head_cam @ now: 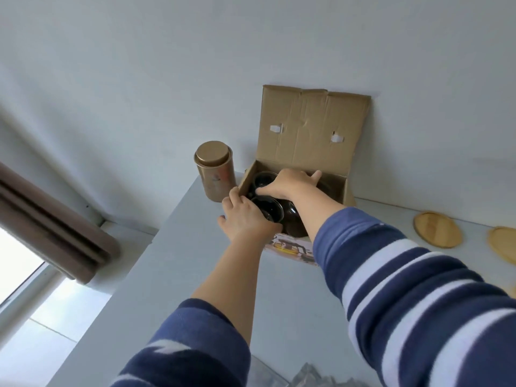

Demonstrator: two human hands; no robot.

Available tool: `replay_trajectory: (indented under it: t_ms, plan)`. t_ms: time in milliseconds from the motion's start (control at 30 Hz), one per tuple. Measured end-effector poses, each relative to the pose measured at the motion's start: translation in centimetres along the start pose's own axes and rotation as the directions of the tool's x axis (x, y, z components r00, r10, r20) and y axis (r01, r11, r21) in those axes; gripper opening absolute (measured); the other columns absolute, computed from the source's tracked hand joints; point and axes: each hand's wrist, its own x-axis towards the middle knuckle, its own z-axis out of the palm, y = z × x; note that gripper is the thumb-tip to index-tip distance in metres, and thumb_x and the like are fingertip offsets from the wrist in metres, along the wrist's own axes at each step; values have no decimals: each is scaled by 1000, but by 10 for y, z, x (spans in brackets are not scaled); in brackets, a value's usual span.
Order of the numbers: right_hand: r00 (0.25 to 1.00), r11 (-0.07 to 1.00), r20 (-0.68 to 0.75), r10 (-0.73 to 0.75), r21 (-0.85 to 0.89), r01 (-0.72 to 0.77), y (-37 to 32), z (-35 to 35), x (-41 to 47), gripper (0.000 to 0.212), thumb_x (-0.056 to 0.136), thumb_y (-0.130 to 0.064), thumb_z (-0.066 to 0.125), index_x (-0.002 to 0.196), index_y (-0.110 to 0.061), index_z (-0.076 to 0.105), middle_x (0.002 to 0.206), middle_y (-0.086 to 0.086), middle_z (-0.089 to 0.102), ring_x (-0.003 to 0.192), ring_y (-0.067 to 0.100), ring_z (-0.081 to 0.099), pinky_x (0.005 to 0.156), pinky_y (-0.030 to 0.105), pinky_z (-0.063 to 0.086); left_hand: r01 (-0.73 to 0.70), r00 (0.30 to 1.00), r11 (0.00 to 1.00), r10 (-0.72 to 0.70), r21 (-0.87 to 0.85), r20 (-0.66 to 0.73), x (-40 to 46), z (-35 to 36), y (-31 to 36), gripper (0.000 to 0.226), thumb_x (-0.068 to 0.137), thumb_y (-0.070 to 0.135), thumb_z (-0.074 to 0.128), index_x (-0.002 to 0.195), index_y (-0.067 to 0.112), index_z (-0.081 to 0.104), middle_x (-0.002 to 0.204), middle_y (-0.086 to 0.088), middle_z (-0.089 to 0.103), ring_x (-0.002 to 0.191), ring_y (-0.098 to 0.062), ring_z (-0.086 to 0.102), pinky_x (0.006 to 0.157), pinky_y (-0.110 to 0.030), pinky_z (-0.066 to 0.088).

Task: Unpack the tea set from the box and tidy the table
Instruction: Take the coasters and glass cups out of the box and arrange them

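An open cardboard box (pixel 312 127) stands at the far side of the white table (pixel 173 263), its lid flap leaning up against the wall. Dark glass cups (pixel 269 212) show inside the box, along with a rounder dark glass piece (pixel 291 216). My left hand (pixel 245 219) grips the box's near left edge, next to the front cup. My right hand (pixel 290 184) reaches into the box, fingers curled over the cup at the back; how firmly it holds the cup is hidden.
A gold tea tin (pixel 214 170) stands just left of the box. Two round wooden coasters (pixel 437 229) (pixel 504 244) lie on the table to the right. Clear plastic wrapping (pixel 310 377) sits at the near edge. A window and brown curtain are at left.
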Motion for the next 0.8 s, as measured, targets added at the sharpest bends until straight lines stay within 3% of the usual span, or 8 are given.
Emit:
replay_trajectory:
  t_ms: [100, 233, 333, 400, 500, 567, 667, 800]
  plan:
    - [999, 1000, -31, 9, 15, -8, -1, 2, 2, 62, 68, -77, 52, 91, -20, 56, 105, 3, 65, 113, 29, 55, 107, 55, 14, -17, 1000, 999, 16, -38, -17, 1, 2, -2, 98, 64, 56, 72, 141, 8, 36, 152, 2, 17, 138, -22, 21, 103, -39, 33]
    - [982, 996, -190, -6, 88, 23, 2, 3, -5, 62, 63, -75, 56, 91, -20, 57, 96, 1, 66, 101, 26, 58, 102, 52, 22, -65, 997, 990, 60, -128, -45, -7, 2, -7, 86, 66, 58, 71, 133, 12, 44, 159, 4, 12, 146, -20, 10, 115, -45, 22]
    - [956, 966, -294, -14, 243, 89, 11, -10, -15, 68, 60, -72, 58, 102, -19, 59, 94, -2, 65, 95, 23, 58, 96, 47, 31, -100, 994, 971, 86, -218, -71, -11, -4, -12, 84, 66, 61, 70, 133, 18, 44, 159, 7, 13, 149, -16, 6, 118, -57, 1]
    - [952, 904, -305, -10, 403, 139, 17, -23, -20, 72, 61, -67, 62, 111, -16, 56, 99, -2, 63, 96, 21, 58, 90, 42, 41, -120, 990, 959, 96, -256, -106, -8, -13, -14, 85, 66, 63, 69, 135, 23, 41, 155, 7, 24, 149, -14, 11, 116, -61, -5]
    - [934, 725, -353, 54, 657, 207, 44, -46, -35, 74, 66, -54, 69, 122, -10, 49, 108, 0, 57, 98, 19, 58, 78, 34, 50, -222, 964, 927, 163, -301, -211, -9, -32, -2, 81, 66, 66, 67, 131, 27, 42, 137, 8, 46, 138, -15, 34, 119, -55, 7]
    - [901, 648, -418, 116, 719, 250, 71, -59, -47, 66, 68, -49, 72, 117, -10, 49, 109, 2, 56, 98, 19, 58, 75, 32, 49, -308, 941, 890, 233, -336, -245, -12, -42, 17, 80, 66, 68, 67, 130, 26, 42, 129, 8, 51, 128, -16, 44, 116, -47, 22]
    - [846, 627, -469, 256, 746, 224, 124, -69, -66, 65, 71, -49, 71, 116, -10, 46, 113, 4, 55, 98, 20, 56, 77, 30, 47, -408, 911, 803, 330, -435, -246, -21, -46, 58, 85, 66, 65, 71, 133, 22, 43, 129, 5, 51, 120, -16, 51, 106, -41, 42]
    - [736, 622, -485, 471, 775, 112, 213, -67, -91, 68, 71, -53, 68, 120, -10, 45, 118, 4, 55, 106, 22, 56, 81, 30, 45, -492, 869, 676, 423, -548, -257, -41, -30, 125, 74, 67, 54, 78, 127, 20, 50, 123, 6, 53, 116, -14, 52, 99, -30, 44]
